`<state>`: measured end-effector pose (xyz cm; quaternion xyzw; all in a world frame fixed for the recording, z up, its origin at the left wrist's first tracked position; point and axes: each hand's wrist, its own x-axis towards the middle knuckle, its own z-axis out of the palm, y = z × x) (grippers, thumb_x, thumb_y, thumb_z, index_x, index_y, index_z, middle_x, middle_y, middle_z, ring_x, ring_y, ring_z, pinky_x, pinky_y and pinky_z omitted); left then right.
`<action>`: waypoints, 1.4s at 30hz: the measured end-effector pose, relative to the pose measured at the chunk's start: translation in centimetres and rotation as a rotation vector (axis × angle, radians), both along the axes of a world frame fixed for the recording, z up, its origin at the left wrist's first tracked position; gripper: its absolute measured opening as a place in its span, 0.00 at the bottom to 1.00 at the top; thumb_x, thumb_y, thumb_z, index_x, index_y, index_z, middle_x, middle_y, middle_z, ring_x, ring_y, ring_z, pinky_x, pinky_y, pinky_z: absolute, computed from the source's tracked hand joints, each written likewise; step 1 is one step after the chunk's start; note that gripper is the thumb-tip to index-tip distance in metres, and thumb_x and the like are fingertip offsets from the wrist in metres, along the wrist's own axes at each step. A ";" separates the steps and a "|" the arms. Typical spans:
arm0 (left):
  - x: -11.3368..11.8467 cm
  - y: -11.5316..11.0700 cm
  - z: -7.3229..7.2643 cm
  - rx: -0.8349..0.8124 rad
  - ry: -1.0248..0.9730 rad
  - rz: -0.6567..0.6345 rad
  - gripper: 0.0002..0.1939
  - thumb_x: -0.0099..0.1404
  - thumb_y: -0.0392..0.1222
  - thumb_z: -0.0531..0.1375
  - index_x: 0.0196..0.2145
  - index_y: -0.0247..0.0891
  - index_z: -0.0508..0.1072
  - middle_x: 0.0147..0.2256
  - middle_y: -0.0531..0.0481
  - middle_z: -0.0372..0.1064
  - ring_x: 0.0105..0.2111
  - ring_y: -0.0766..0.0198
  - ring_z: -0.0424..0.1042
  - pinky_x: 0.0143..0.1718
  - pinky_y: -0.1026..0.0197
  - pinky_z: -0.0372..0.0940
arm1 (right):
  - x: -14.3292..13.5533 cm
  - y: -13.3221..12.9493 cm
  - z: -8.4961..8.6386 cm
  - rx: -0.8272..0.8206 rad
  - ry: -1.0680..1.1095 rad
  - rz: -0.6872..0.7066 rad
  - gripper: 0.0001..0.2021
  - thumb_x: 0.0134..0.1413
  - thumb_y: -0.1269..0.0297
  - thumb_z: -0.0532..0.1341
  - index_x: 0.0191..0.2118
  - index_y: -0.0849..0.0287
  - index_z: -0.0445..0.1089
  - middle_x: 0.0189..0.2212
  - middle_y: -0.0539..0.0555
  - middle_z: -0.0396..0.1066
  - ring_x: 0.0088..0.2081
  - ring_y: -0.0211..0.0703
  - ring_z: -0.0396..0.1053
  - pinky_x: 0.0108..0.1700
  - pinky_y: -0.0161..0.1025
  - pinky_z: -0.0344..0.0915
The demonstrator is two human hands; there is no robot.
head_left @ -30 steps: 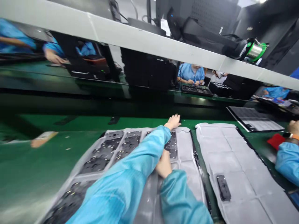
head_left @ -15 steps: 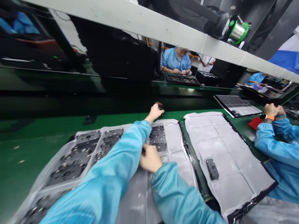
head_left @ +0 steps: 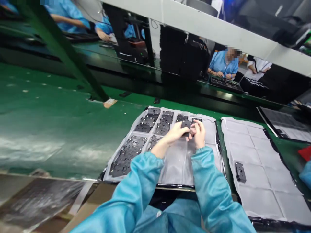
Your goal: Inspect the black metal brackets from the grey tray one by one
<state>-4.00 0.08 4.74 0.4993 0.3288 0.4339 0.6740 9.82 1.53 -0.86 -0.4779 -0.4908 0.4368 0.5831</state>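
Note:
Over the padded tray, a flat black plastic part [head_left: 186, 125] is held up in my left hand [head_left: 175, 132], thumb across its near face. My right hand [head_left: 199, 132] is close against the part's right edge, its fingers curled together. Whether those fingers grip the part or some small piece is hidden. Beneath both hands lies the grey-white tray [head_left: 176, 168] with soft dividers. Stacks of similar black parts [head_left: 128, 153] fill its left compartments, and more black parts [head_left: 163, 122] lie in the upper middle ones.
A second padded tray [head_left: 263, 200] on the right carries a small black stack [head_left: 240, 172]. A green post [head_left: 73, 61] rises from the green bench [head_left: 48, 129] at left. A white shelf beam [head_left: 218, 30] crosses above. A person in blue [head_left: 223, 64] sits across the bench.
My left hand has come back from beyond the tray's far edge with a black part, and now meets my right hand above the tray. The view has swung left.

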 end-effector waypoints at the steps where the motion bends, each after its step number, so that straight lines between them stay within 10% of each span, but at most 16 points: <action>1: 0.5 -0.4 -1.0 0.017 0.015 0.028 0.11 0.56 0.39 0.59 0.36 0.32 0.69 0.25 0.48 0.71 0.19 0.68 0.68 0.19 0.66 0.61 | 0.1 -0.1 0.2 0.001 0.004 0.006 0.21 0.58 0.47 0.51 0.49 0.55 0.63 0.31 0.50 0.68 0.17 0.31 0.57 0.18 0.31 0.56; 12: 1.9 1.0 -6.0 0.168 0.103 0.282 0.09 0.57 0.42 0.61 0.29 0.33 0.68 0.22 0.53 0.64 0.21 0.70 0.62 0.23 0.67 0.58 | 0.9 0.0 0.5 0.020 -0.083 -0.066 0.18 0.54 0.54 0.58 0.46 0.59 0.70 0.18 0.45 0.62 0.15 0.31 0.56 0.16 0.30 0.53; 42: 2.1 -0.5 -5.3 0.236 0.105 0.323 0.09 0.60 0.41 0.59 0.28 0.32 0.68 0.25 0.51 0.67 0.24 0.68 0.64 0.26 0.67 0.59 | 0.2 -0.9 0.4 0.048 -0.179 -0.154 0.13 0.58 0.58 0.53 0.41 0.61 0.68 0.17 0.45 0.64 0.13 0.33 0.60 0.16 0.31 0.57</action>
